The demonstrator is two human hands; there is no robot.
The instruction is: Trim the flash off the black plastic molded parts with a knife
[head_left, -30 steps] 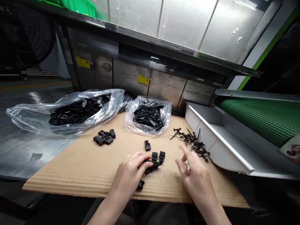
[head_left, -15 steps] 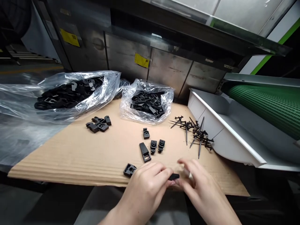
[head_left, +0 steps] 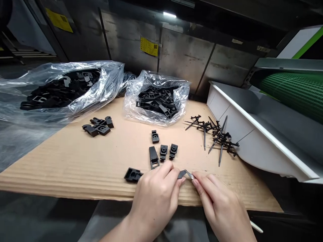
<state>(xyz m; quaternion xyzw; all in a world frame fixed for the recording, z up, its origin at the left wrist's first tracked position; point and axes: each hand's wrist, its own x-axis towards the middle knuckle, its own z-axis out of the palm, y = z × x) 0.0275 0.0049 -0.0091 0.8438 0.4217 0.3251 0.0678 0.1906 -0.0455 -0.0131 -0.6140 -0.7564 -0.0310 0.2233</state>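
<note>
Scuffed stainless steel panels (head_left: 184, 57) form the backdrop to a corrugated cardboard sheet (head_left: 75, 168) laid over the bench. At its near edge, the left hand (head_left: 153, 201) and right hand (head_left: 222, 208) are both closed in a pinch on 1 small black plastic part (head_left: 181, 174). The left fingers (head_left: 176, 178) hold its dark end, while the right fingertips (head_left: 195, 181) close on a pale tip too small to identify. Held from 2 sides and raised near the edge, the part seems placed for close handling rather than resting.

A black plastic block (head_left: 133, 175) sits just beside the left hand, but nothing lies between the hands. Farther out, 3 small black clips (head_left: 163, 152) and a slotted black strip (head_left: 153, 157) lie separately, probably to keep each easy to pick up. A loose cluster of black parts (head_left: 98, 127) lies to the left, and black pins (head_left: 217, 136) lie to the right by a white tray (head_left: 252, 134). Behind them, 2 clear plastic bags (head_left: 156, 99) hold more black parts.
</note>
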